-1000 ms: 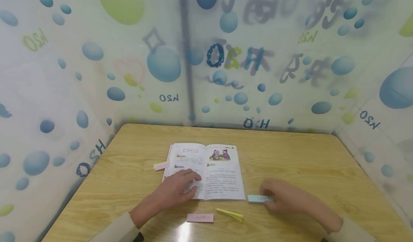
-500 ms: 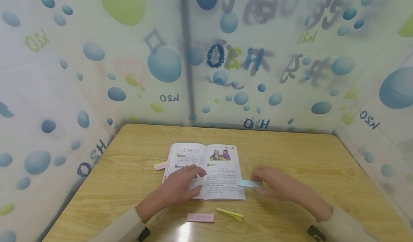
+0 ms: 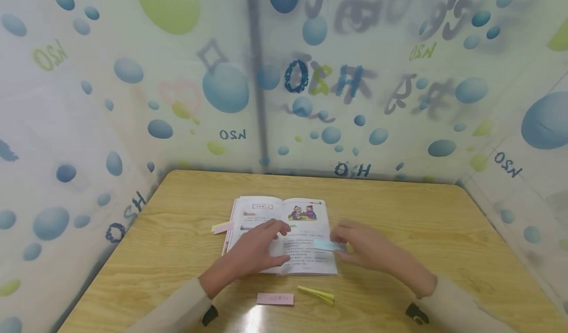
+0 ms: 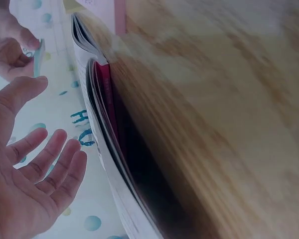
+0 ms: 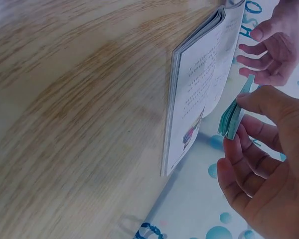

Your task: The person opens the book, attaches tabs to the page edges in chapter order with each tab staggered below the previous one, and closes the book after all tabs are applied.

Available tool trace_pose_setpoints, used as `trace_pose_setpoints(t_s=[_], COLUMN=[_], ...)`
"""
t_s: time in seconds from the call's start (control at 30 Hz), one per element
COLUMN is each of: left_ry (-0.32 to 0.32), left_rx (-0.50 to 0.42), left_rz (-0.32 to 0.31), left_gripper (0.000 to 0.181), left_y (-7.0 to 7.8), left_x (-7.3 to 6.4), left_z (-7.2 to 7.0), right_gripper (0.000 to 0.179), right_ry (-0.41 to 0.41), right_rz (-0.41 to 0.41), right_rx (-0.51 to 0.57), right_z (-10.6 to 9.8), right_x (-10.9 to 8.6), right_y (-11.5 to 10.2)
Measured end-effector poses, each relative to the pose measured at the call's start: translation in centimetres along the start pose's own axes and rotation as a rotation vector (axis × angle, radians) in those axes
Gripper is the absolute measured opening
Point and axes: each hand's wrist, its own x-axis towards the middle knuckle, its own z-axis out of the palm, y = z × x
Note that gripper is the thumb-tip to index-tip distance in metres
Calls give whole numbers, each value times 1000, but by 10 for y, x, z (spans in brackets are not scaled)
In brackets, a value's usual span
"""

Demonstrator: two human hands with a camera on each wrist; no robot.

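Note:
An open book (image 3: 306, 261) with printed text and a colour picture lies on the wooden table. Over its right page, my right hand (image 3: 368, 246) pinches a pad of light blue sticky notes (image 5: 233, 117) between thumb and fingers; the right wrist view shows its sheets fanning apart at one end. My left hand (image 3: 253, 249) is over the left page near the middle fold, fingers spread and loosely bent, holding nothing. In the left wrist view the left palm (image 4: 20, 194) faces the notes from a short distance.
In front of the book lie a pink sticky-note pad (image 3: 275, 299) and a yellow pad (image 3: 316, 294) with its sheets splayed. Pink and yellow tabs (image 3: 223, 228) stick out from the book's left edge. A wall with bubble prints (image 3: 226, 89) stands behind the table (image 3: 399, 209).
My right hand has lifted the blue sticky notes from the table right of the book and carried them left over the right page. My left hand has shifted slightly right.

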Motion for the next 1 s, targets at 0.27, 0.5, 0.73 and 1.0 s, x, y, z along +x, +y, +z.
trace_pose_setpoints(t_s=[0.27, 0.5, 0.73, 1.0], left_ry=[-25, -11, -41, -46], left_rx=[-65, -104, -139, -149], left_rz=[13, 32, 28, 44], left_gripper=[45, 39, 34, 18], left_y=[3, 8, 14, 18], left_x=[7, 9, 12, 14], left_z=[3, 4, 7, 9], right_gripper=[20, 21, 21, 19], right_ry=[11, 0, -25, -2], right_rz=[-71, -70, -55, -61], right_rx=[-12, -41, -57, -54], right_z=[3, 7, 9, 11], right_x=[14, 22, 25, 24], right_y=[-11, -19, -30, -34])
